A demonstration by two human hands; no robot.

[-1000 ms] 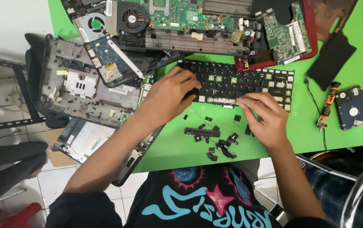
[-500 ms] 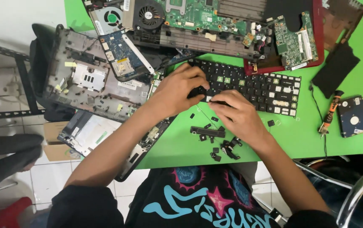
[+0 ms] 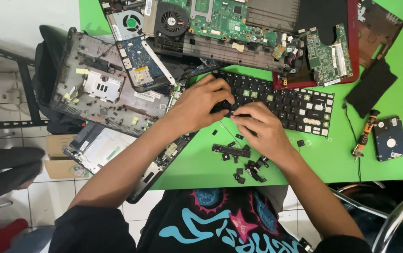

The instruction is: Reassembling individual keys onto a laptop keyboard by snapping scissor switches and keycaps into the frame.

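Head view: flat black keyboard (image 3: 300, 105), loose keycaps (image 3: 247, 165)

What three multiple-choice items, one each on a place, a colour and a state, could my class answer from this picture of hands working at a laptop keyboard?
1. Where does the hard drive lie?
A. right of the keyboard
B. under the keyboard
C. on the floor

2. What colour is the table?
A. white
B. green
C. red

3. What state is the keyboard in?
A. all keys fitted
C. folded in half
B. some keys off

Key: 1 A, it sits by the table's right edge; 2 B, bare surface is bright green; 3 B, loose keycaps lie near the right hand, while the left hand rests on the keyboard.
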